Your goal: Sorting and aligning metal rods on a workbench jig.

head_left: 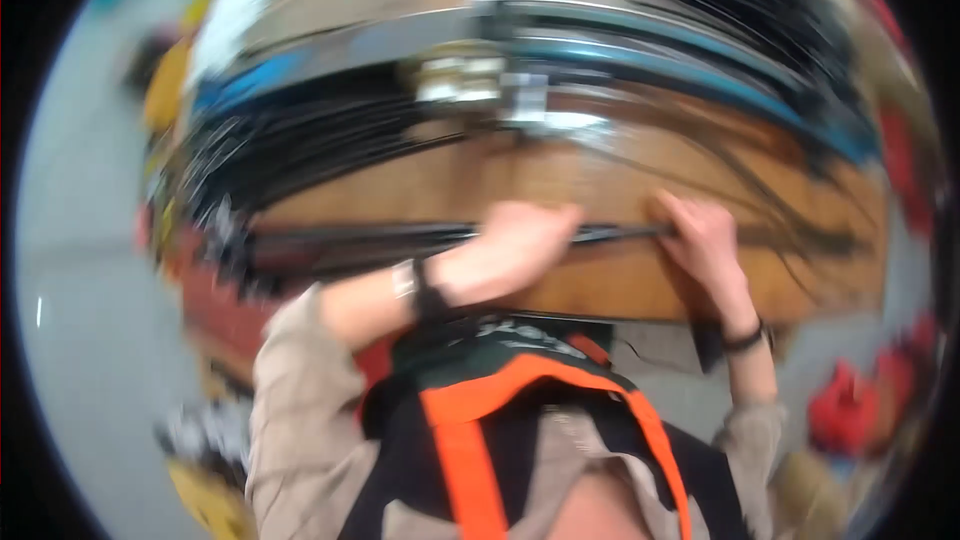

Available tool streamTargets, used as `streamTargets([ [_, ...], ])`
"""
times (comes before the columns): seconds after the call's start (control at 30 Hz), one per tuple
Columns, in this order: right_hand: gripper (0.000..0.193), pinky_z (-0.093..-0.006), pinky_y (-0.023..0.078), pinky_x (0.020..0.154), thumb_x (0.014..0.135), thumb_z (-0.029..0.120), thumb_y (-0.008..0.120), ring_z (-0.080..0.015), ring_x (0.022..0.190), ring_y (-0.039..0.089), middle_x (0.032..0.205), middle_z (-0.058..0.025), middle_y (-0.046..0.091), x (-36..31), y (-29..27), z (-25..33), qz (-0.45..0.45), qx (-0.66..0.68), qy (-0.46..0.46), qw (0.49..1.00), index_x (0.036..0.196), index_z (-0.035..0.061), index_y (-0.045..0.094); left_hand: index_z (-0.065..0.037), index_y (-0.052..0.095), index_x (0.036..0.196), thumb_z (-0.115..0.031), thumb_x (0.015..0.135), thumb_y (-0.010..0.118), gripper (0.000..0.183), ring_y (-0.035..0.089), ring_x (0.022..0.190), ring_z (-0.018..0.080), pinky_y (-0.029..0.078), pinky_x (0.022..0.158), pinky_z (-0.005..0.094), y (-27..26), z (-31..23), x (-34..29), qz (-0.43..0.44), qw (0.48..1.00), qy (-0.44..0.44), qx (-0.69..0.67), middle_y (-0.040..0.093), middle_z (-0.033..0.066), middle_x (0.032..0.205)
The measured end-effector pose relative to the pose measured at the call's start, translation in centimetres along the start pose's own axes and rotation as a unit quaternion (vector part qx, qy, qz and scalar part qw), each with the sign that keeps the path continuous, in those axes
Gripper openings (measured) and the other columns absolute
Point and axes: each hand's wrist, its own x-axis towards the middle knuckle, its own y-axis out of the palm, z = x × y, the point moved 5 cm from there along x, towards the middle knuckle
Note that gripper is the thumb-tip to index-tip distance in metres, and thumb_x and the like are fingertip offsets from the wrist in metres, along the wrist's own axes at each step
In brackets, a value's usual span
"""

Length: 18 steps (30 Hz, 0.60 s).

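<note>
At the left, the frayed-looking end (228,240) of the long black bundle (370,233) lies close to another heap of dark strands (310,135); it could snag there if the bundle were pulled sideways. Mid-table, the left hand (525,240) has its fingers wrapped around the bundle; too loose a hold might let the strands slide apart. Farther right, the right hand (700,230) appears to pinch the narrower section between its fingers, though blur hides the exact grip; uneven tension between the 2 hands could bend it. The bundle lies along the near part of the wooden table (590,285), its long axis running left to right, nearly level, narrower end pointing right.
</note>
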Motion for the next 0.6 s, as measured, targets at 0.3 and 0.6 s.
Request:
streamTargets([
  [0.3, 0.019, -0.0408, 0.049, 0.051, 0.071, 0.012, 0.066, -0.0271, 0.063, 0.066, 0.066, -0.0052, 0.063, -1.9, -1.8, -4.6, -0.053, -0.137, 0.124, 0.981, 0.089, 0.0161, 0.061, -0.005, 0.052, 0.108, -0.002, 0.077, 0.062, 0.033, 0.065, 0.073, 0.0427, 0.051, 0.061, 0.0528, -1.2, 2.2, -1.1, -0.02, 0.995, -0.009, 0.096, 0.066, 0.0209, 0.077],
  [0.6, 0.03, -0.0397, 0.05, 0.052, 0.074, 0.012, 0.065, -0.0271, 0.062, 0.066, 0.07, -0.005, 0.066, -0.7, 0.1, -2.7, -0.044, -0.016, 0.052, 0.998, 0.104, 0.0183, 0.062, -0.006, 0.052, 0.107, -0.004, 0.079, 0.064, 0.03, 0.064, 0.072, 0.0414, 0.05, 0.06, 0.0514, -1.5, 3.2, -3.0, -0.025, 0.997, -0.021, 0.076, 0.065, 0.0188, 0.079],
])
